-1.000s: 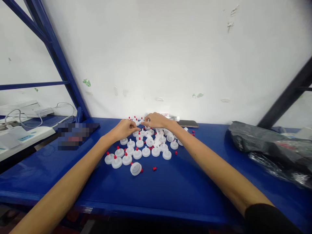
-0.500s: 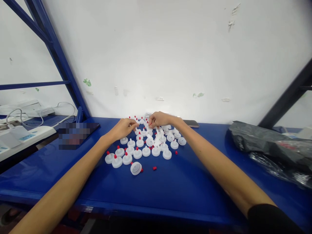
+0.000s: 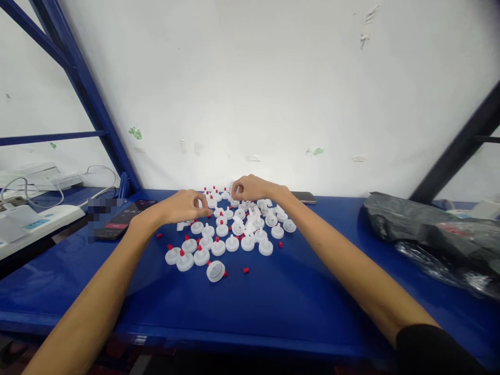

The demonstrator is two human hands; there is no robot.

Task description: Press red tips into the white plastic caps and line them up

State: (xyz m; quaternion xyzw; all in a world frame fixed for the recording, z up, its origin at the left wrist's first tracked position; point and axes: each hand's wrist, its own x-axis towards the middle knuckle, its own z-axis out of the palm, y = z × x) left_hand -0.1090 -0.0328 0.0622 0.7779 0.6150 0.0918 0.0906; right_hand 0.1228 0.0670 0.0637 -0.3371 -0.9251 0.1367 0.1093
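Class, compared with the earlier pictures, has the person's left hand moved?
Yes: the left hand has moved to the left, judged against the green patch on the wall.

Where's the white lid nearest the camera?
In the head view, the white lid lies left of centre, in front of the other lids, red caps to its right.

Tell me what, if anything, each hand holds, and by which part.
Cannot tell: the left hand and right hand curl near round, white plastic spouted lids, but anything pinched there is too small to make out.
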